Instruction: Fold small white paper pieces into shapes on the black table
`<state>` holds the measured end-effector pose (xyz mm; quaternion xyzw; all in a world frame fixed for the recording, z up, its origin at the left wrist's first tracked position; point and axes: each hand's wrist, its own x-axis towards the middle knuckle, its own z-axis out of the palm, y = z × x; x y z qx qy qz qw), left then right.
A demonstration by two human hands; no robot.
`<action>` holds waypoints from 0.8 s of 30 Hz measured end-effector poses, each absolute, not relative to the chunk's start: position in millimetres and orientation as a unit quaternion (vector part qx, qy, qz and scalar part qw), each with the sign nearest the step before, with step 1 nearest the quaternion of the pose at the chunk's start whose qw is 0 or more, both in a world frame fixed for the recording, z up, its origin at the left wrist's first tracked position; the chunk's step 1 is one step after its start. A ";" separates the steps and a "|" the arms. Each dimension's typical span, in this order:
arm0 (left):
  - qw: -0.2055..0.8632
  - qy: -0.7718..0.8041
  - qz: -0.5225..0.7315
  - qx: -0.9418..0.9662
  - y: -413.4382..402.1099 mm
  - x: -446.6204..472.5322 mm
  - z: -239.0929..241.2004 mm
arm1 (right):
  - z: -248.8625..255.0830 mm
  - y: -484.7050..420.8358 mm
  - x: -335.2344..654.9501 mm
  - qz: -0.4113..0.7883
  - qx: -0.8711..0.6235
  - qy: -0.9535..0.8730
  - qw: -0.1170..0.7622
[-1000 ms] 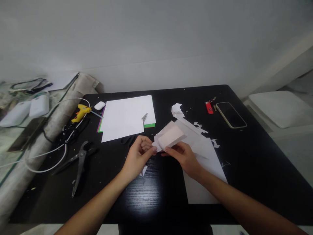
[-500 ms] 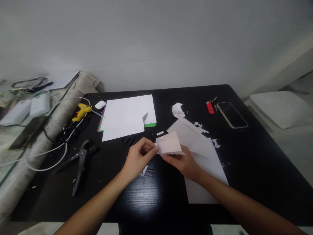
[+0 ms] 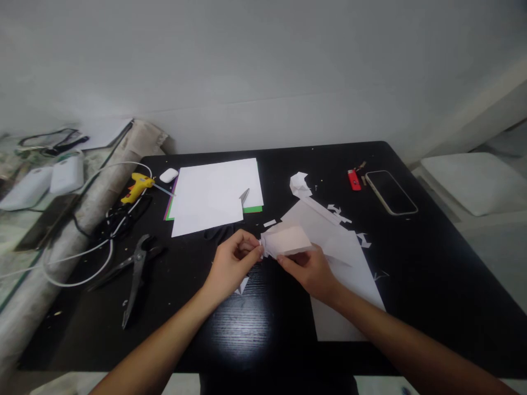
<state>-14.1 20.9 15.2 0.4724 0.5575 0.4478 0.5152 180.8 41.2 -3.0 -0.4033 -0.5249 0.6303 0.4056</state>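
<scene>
Both hands hold a folded white paper piece (image 3: 287,240) just above the black table (image 3: 411,263). My left hand (image 3: 233,263) pinches its crumpled left end with fingers closed. My right hand (image 3: 310,270) grips it from below on the right side. A large cut white sheet (image 3: 346,274) lies under and beyond my right hand. A small paper triangle (image 3: 244,285) rests on the table below my left hand.
A stack of white and coloured paper (image 3: 214,195) lies at the back centre. Black shears (image 3: 135,269), a yellow glue gun (image 3: 138,187) and white cables (image 3: 78,255) lie left. A red lighter (image 3: 354,180) and a phone (image 3: 391,192) sit back right. Paper scraps (image 3: 337,211) are scattered.
The folded paper piece has been turned and lowered between my hands, now lying flatter. A small scrap now lies on the table behind it. Both hands stay in nearly the same place.
</scene>
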 end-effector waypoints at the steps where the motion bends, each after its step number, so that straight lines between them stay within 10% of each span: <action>1: 0.514 0.557 0.451 0.472 20.8 -13.9 16.0 | -2.0 41.3 180.1 0.637 -0.408 -0.513 0.405; 24: 0.472 0.569 0.471 0.482 19.2 -16.0 17.0 | 13.9 47.1 186.4 0.652 -0.434 -0.499 0.371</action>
